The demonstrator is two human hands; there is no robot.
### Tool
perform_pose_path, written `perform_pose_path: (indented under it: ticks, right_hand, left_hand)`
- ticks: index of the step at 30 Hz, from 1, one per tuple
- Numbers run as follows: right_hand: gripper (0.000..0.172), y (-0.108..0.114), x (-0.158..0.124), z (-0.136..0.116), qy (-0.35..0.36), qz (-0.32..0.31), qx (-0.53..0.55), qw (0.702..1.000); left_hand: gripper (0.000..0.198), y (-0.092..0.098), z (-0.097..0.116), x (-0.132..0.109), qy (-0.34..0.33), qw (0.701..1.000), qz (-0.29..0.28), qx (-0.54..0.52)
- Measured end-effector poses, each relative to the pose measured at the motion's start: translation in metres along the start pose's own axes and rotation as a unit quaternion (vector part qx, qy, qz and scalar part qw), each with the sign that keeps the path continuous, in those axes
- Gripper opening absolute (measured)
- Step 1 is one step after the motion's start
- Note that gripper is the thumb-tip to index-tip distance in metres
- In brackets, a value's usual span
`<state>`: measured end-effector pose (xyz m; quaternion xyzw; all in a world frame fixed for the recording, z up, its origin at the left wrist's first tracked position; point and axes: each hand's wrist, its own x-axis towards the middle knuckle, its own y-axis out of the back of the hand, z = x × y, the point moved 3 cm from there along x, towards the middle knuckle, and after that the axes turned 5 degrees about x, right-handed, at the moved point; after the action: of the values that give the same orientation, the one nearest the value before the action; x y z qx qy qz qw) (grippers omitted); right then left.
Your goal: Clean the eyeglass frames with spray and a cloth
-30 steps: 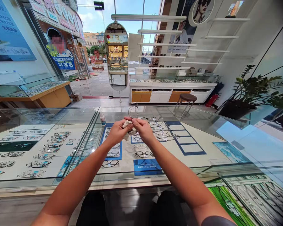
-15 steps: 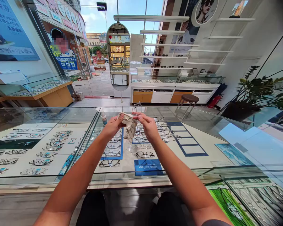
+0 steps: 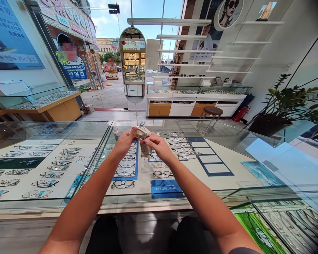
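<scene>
My left hand [image 3: 125,141] is closed on a beige cleaning cloth [image 3: 143,132], with its thumb pressed on top. My right hand [image 3: 158,145] pinches a thin-rimmed pair of eyeglasses [image 3: 145,150] against the cloth. One round lens hangs below the fingers, and the rest of the frame is partly covered by cloth and fingers. Both hands are close together above the glass counter [image 3: 196,208]. Just left of my left hand stands a small white spray bottle [image 3: 116,133] with a blue label.
Rows of eyeglasses [image 3: 163,174] lie under the counter glass, along with a blue card [image 3: 166,189] and a blue divided tray [image 3: 210,158]. Beyond the counter are a round stool [image 3: 213,111], an oval mirror [image 3: 133,67] and a potted plant [image 3: 274,120].
The eyeglasses have turned: a lens that stood above my fingers is lowered, and one now hangs beneath the cloth. My right hand has shifted left and slightly down, nearer my left.
</scene>
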<state>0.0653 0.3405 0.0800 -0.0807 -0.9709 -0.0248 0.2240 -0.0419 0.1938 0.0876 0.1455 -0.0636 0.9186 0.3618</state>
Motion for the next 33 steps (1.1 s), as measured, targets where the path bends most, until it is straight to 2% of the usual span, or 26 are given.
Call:
perform_pose_path:
  ticks: [3,9,16,19,24,26,29,33]
  right_hand:
    - [0.046,-0.001,-0.001,0.001,-0.01,-0.011,0.015,1.0]
    - [0.045,0.002,0.0,0.006,-0.028,-0.01,0.062,0.998]
    - [0.052,-0.005,-0.003,0.002,-0.034,-0.094,0.033,0.994]
    - [0.05,-0.006,-0.003,0.001,-0.042,-0.09,0.052,0.994]
    - [0.044,-0.004,-0.002,0.004,-0.074,-0.051,0.137,0.987]
    - [0.041,-0.003,-0.002,0.006,-0.082,-0.047,0.16,0.983]
    - [0.041,-0.004,-0.003,0.008,-0.086,-0.061,0.17,0.98]
    - [0.046,-0.006,-0.005,0.01,-0.086,-0.097,0.148,0.98]
  left_hand:
    - [0.063,0.006,-0.001,0.001,-0.016,0.999,0.017,0.027]
    - [0.05,0.002,0.013,-0.003,-0.02,0.997,-0.069,0.02]
    - [0.052,-0.007,0.016,-0.01,-0.017,0.999,-0.005,0.046]
    - [0.052,-0.003,0.014,-0.009,-0.04,0.998,-0.001,0.048]
    - [0.046,0.006,0.015,-0.005,-0.043,0.996,-0.081,0.018]
    - [0.044,0.007,0.017,-0.005,-0.033,0.995,-0.096,0.013]
    - [0.049,0.002,0.019,-0.009,-0.021,0.997,-0.074,0.016]
    - [0.047,-0.006,0.016,-0.014,-0.021,0.999,-0.015,0.046]
